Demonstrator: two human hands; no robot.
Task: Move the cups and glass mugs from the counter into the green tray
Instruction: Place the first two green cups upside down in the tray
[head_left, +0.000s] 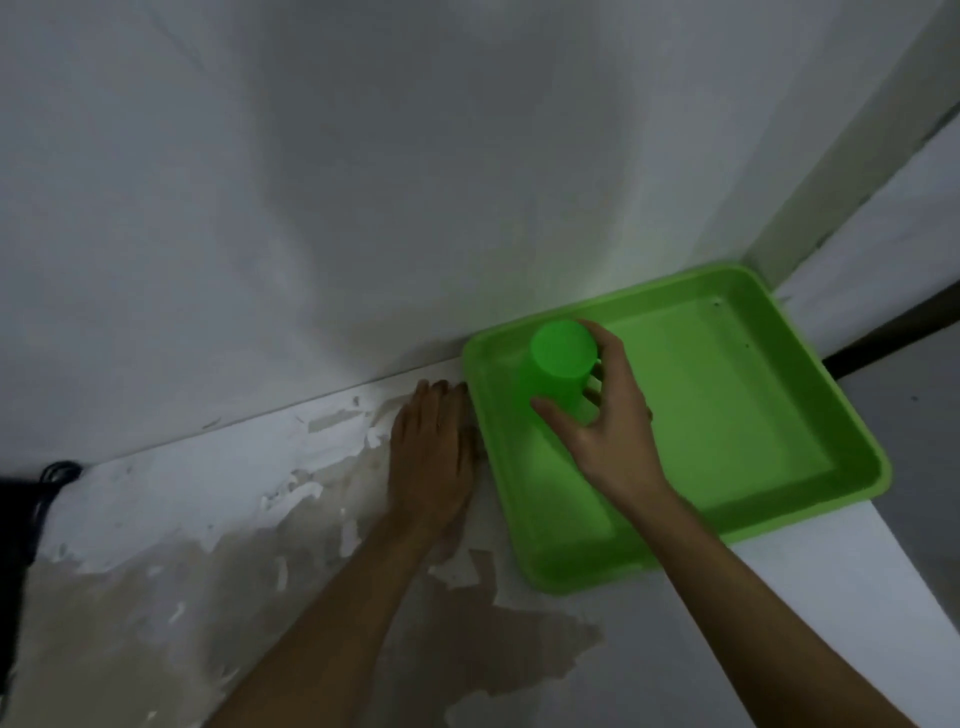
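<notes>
From the head camera, no brand, label or writing can be read on anything. The right hand (605, 415) reaches forward over the green tray (753, 395), its fingers (545, 408) closed around a green cup (558, 364), thumb on the near side and the others wrapped behind. The cup is upside down, its flat base up, over the tray's far left corner; whether it touches the tray floor cannot be told. The left hand (434, 452) lies flat and palm down on the table (208, 519), fingers straight and together, holding nothing, touching the tray's left rim. The table's white coating is peeled in patches.
</notes>
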